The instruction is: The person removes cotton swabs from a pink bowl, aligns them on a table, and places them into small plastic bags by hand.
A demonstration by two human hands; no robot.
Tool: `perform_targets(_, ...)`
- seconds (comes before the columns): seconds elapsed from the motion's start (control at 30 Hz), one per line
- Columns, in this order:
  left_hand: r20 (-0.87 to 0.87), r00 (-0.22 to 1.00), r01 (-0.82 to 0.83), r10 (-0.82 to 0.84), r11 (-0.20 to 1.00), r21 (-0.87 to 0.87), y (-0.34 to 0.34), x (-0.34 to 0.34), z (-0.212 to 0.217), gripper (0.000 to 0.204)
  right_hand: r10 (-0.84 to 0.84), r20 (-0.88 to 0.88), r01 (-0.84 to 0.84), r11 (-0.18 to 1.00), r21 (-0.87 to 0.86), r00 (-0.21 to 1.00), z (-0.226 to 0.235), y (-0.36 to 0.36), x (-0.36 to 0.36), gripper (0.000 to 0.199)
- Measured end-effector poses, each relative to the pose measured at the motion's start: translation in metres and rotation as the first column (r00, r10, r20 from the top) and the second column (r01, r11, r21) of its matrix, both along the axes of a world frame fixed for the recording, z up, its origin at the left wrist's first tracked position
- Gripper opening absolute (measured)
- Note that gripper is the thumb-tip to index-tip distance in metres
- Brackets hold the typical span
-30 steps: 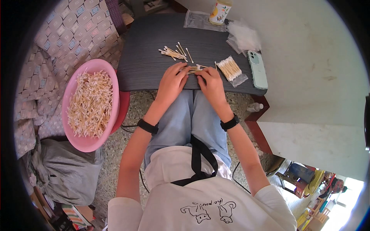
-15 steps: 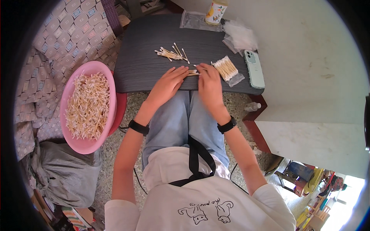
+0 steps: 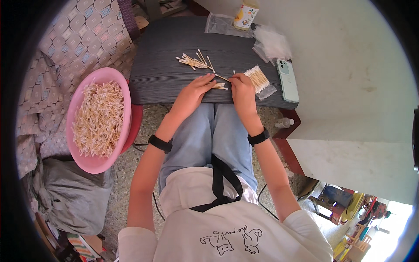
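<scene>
My left hand (image 3: 192,95) lies at the table's near edge, its fingers pressed together over a small row of cotton swabs (image 3: 220,86) whose white tips stick out to the right. A single cotton swab (image 3: 222,77) is pinched in my right hand (image 3: 243,92), slanting up and left toward the left fingertips. Beyond the hands lies a loose pile of cotton swabs (image 3: 192,61). Right beside my right hand is a clear bag packed with cotton swabs (image 3: 258,79), partly covered by the fingers.
A pink basin (image 3: 126,87) heaped with cotton swabs stands left of the dark table (image 3: 161,39). A pale green phone (image 3: 287,81) lies at the table's right edge. Clear plastic bags (image 3: 271,41) and a yellow-labelled container (image 3: 246,15) are at the back, beside the wall (image 3: 349,78).
My right hand has shifted slightly right, away from the left, and now shows a swab pinched in its fingers. The left hand stays nearly in place over the row.
</scene>
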State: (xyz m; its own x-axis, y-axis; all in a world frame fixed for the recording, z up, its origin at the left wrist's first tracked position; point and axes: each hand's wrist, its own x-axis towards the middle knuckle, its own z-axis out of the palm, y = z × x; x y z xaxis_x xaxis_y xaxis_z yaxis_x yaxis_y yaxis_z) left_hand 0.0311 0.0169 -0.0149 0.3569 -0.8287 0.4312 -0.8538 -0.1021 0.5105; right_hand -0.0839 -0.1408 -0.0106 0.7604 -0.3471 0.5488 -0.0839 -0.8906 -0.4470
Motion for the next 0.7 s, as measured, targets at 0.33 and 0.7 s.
perform_targets(0.33,-0.081,0.993,-0.093,0.090,0.995,-0.043,-0.004,-0.004,-0.003,0.042,0.311,0.089,-0.323,0.891,0.319,0.946,0.013,0.000,0.010,0.019)
perform_targets(0.7,-0.214,0.972,-0.104,0.097,0.994,-0.023,-0.003,-0.011,-0.001,0.042,0.102,0.199,-0.200,0.793,0.576,0.975,0.002,0.006,0.011,0.028)
